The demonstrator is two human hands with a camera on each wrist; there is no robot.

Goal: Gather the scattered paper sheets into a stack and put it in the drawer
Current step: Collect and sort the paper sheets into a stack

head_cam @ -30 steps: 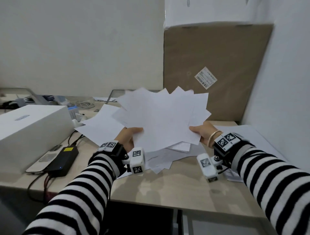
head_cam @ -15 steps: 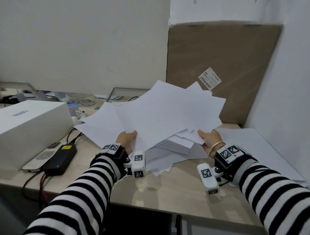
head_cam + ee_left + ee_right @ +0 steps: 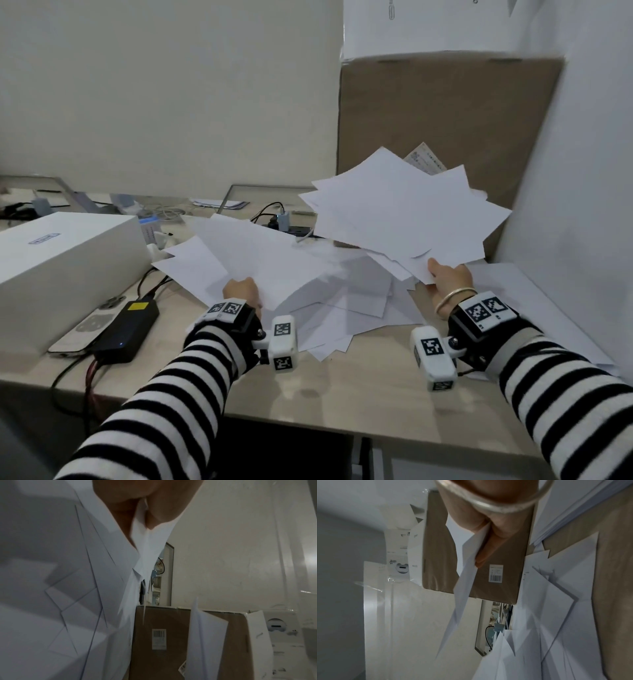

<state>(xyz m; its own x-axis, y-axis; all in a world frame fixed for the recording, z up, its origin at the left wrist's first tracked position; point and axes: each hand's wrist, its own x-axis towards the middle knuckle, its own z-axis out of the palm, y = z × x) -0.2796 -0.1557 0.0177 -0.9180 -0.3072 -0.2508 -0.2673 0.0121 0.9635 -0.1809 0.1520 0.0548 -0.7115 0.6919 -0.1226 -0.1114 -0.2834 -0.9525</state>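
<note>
A: Two fans of paper sheets [image 3: 404, 219], one pinched in each of the hands: left hand [image 3: 240, 291], right hand [image 3: 448, 279]. More lie heaped mid-tabletop [image 3: 359, 387].

B: Merge both fans over the heap, then knock the edges square on the tabletop.

A: Drawer?

B: Possibly under the front edge; too dark.

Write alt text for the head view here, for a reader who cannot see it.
Two hands in striped sleeves each lift a fanned bunch of white paper sheets over a desk: the left hand holds the lower bunch, the right hand the higher bunch. More loose sheets lie on the desk between them, with a white box at left.
</note>
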